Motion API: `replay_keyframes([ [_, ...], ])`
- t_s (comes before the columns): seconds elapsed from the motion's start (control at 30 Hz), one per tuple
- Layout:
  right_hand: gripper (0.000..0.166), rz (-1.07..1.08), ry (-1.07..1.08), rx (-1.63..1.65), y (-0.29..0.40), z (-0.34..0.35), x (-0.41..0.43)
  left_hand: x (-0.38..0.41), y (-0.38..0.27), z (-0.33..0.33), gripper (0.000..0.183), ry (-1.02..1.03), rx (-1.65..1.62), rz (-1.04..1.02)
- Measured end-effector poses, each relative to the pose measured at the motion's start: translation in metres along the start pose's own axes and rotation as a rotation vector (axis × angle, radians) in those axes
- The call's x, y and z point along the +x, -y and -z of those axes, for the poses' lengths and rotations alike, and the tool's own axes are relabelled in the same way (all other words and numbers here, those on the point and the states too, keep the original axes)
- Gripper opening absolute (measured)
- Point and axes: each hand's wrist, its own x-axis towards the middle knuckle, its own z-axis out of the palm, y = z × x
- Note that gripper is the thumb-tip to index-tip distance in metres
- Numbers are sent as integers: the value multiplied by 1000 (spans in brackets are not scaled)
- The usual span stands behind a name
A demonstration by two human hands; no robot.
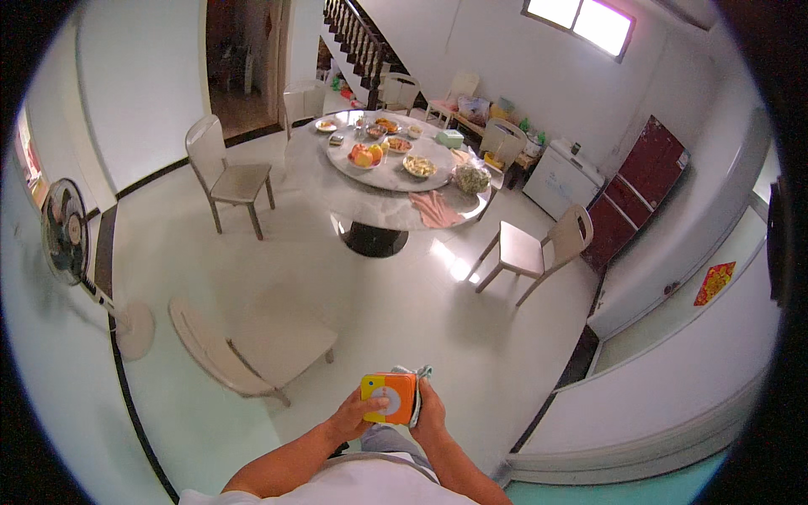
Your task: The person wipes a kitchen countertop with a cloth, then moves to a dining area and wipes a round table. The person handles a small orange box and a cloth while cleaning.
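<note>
In front of my body, my left hand [355, 413] grips a yellow and orange square box [398, 394], its thumb across the round pale mark on the face. At the box's right edge, my right hand [430, 407] holds a light green and white cloth [424, 374] pressed against the side. Part of the cloth shows behind the top of the box. Beyond my hands stands a round marble table [315, 170] with plates of food and fruit on its raised centre. A pink cloth [435, 209] lies at its near edge, beside a bagged green vegetable [471, 178].
One chair [284, 341] stands close at my left, another [521, 249] right of the table, a third [240, 180] left of it. A standing fan [66, 230] is by the left wall. A white chest freezer [562, 180] and dark red refrigerator [637, 189] stand at back right.
</note>
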Motion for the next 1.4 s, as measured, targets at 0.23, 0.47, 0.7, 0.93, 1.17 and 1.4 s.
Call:
replay_keyframes([
  [0.23, 41, 95, -4, -155, 73, -10, 108, 116, -46, -16, 56, -104, 0, -69],
  [0.47, 25, 261, -45, -387, 92, -29, 217, 194, -93, 18, 50, -262, 46, -130],
  [0.7, 21, 368, -43, -704, 132, -49, 349, 296, -160, 61, 49, -228, -38, -107],
  [0.93, 28, 258, 29, -593, 180, -138, 448, 383, -259, 99, 53, -235, 92, -205],
  [1.17, 50, -102, 198, -370, 176, -216, 521, 422, -314, 171, 61, -378, 57, -240],
  [1.4, 58, -325, 142, -413, 140, -240, 645, 463, -390, 215, 62, -427, -15, -176],
])
